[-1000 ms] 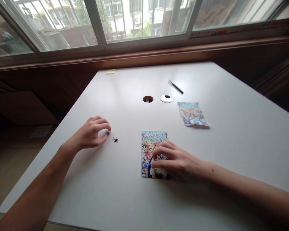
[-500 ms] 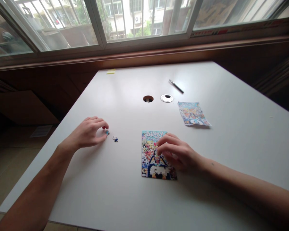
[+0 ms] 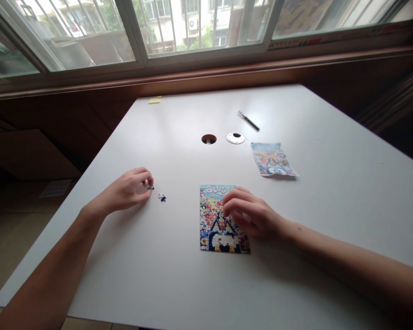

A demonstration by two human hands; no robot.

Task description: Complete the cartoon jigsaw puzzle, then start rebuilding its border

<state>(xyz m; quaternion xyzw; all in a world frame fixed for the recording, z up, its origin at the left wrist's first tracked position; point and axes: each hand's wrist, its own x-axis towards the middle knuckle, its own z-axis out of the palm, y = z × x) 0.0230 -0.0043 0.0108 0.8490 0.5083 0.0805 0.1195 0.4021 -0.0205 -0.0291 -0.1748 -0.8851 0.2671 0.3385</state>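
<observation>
My left hand (image 3: 132,190) curls at the left of the white table, thumb and forefinger closed about a small teal and dark puzzle piece (image 3: 151,187). A loose white and blue puzzle piece (image 3: 162,198) lies just right of those fingers. Near the table's middle is a mostly filled jigsaw puzzle (image 3: 211,220) with a colourful cartoon picture and a pale gap low in it. My right hand (image 3: 252,213) rests over the puzzle's right side, fingers loosely bent and apart from the thumb, with nothing visible between them. It hides part of the picture.
A creased picture sheet (image 3: 273,158) lies beyond my right hand. Farther back are a dark pen (image 3: 249,121), a round metal cover (image 3: 235,138) and an open cable hole (image 3: 209,139). Yellow tape (image 3: 155,100) marks the far left edge, below the window.
My left fingers have drawn in around the teal piece, which now shows tilted between them. My right hand stays over the puzzle. The whole view has shifted slightly.
</observation>
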